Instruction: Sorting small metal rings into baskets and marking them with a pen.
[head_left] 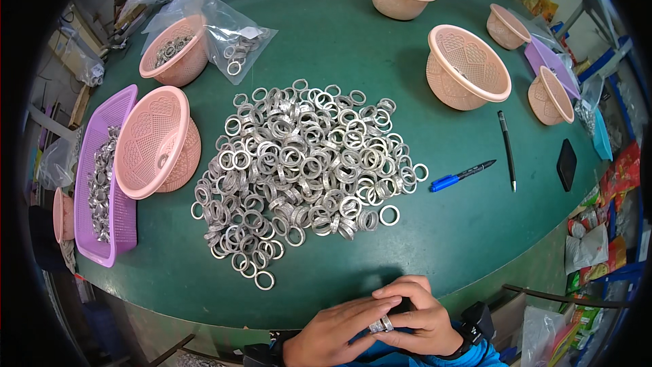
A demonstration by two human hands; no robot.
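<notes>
Silvery metal rings (309, 156) are lying in a big loose heap on the green table (326, 47), but the small ring (381, 324) you're handling is sitting between your two hands, right at the near edge. Your right hand (426, 321) seems to be pinching it with the fingertips; your left hand (333, 331) is curling in from the other side, and I can't tell if it's gripping too or just steadying. Could be one band or two stacked — not clear from this angle.

To be doing this bit well, I'd say you're wanting a light fingertip hold, so the ring is turning easily without slipping. You're working awfully near the edge, though — with your hands hovering further in, any drop would be landing on the tabletop, not your lap.
</notes>
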